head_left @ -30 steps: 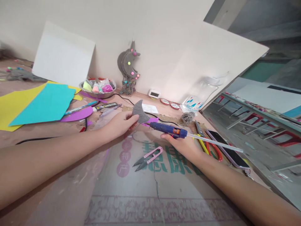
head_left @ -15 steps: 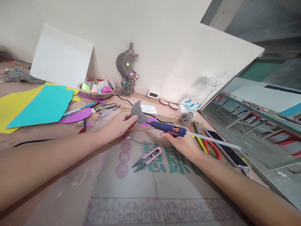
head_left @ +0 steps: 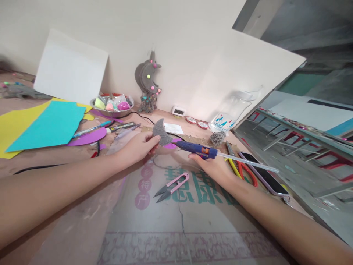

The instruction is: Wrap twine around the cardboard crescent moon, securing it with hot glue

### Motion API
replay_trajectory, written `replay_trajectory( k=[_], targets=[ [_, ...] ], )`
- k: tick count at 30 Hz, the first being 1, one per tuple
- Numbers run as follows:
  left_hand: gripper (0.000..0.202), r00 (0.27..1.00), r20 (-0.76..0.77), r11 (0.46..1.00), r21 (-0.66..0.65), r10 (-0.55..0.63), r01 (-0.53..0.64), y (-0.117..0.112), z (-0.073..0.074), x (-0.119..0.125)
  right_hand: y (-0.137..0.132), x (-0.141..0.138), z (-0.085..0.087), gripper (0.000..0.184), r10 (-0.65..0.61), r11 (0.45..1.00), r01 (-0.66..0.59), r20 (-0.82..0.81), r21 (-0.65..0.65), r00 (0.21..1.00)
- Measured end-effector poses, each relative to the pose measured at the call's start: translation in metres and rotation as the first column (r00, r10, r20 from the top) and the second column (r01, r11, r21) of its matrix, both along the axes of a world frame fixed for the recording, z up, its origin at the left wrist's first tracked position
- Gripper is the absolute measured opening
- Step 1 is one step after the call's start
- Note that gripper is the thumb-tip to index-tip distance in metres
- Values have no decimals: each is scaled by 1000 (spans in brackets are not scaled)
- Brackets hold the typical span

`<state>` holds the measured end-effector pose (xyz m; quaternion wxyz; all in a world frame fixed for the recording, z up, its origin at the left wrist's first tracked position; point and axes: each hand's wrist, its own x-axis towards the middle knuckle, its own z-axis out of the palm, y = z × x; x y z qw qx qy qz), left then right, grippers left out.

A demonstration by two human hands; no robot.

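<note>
Glue gun [head_left: 198, 150], one, sits clasped in the right hand [head_left: 213, 165], right of centre, its tip just beside one grey crescent [head_left: 162, 133] that the left hand [head_left: 140, 147] pinches mid-frame. Below lies one pair of snips [head_left: 168, 187]. Upper left, one metal bowl [head_left: 111, 113] holds yellow, orange and pink lumps [head_left: 123, 106]. Two round discs [head_left: 191, 120] and one clear jar [head_left: 230, 110] are right of centre.

Clear jar [head_left: 228, 115]: blue lettering "CLASSIC LOOK", first letter faint, below printed sails. Printed covering [head_left: 157, 221]: pink circles [head_left: 145, 186], lower two bearing 特 and 产, topmost unclear; large green characters [head_left: 203, 189], partly hidden. Digital clock [head_left: 179, 111]: digits illegible. Blue glue gun [head_left: 193, 148]: lettering too small to read.
</note>
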<state>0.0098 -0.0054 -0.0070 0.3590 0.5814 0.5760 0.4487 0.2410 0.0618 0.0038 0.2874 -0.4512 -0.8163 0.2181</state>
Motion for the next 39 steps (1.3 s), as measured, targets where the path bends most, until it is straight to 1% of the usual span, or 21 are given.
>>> replay_trajectory(
  k=[4,6,10,15,22,30,35,37,39],
  targets=[
    [34,1000,17,1000,-6,0,1,1,-2,0,6,2,-4,33,9,1000,-9,2,19,1000],
    [33,1000,18,1000,-15,7,-7,1,-2,0,7,3,-3,33,-10,1000,9,20,20,1000],
    [32,1000,-4,1000,-21,21,-21,0,-1,1,7,2,-2,36,-60,998,61,11,-18,998],
    [33,998,-56,1000,4,29,-29,0,-1,0,8,0,-2,35,-101,994,100,-13,-50,995],
    [31,997,-77,1000,11,20,-19,-1,2,1,9,-1,-1,34,-77,995,74,-46,-62,996],
    [30,1000,-12,1000,-26,-6,6,1,-2,0,12,2,-4,38,-78,996,77,-18,-44,997],
    [30,999,-54,1000,-19,1,-2,-1,1,0,13,2,-5,36,-63,998,62,-10,-28,998],
    [30,997,-70,1000,-6,12,-12,-1,3,1,12,2,-3,35,-66,997,65,-22,-30,998],
    [31,998,-54,1000,-8,24,-25,-1,4,1,10,1,-1,35,-72,997,72,-68,-3,995]
  ],
)
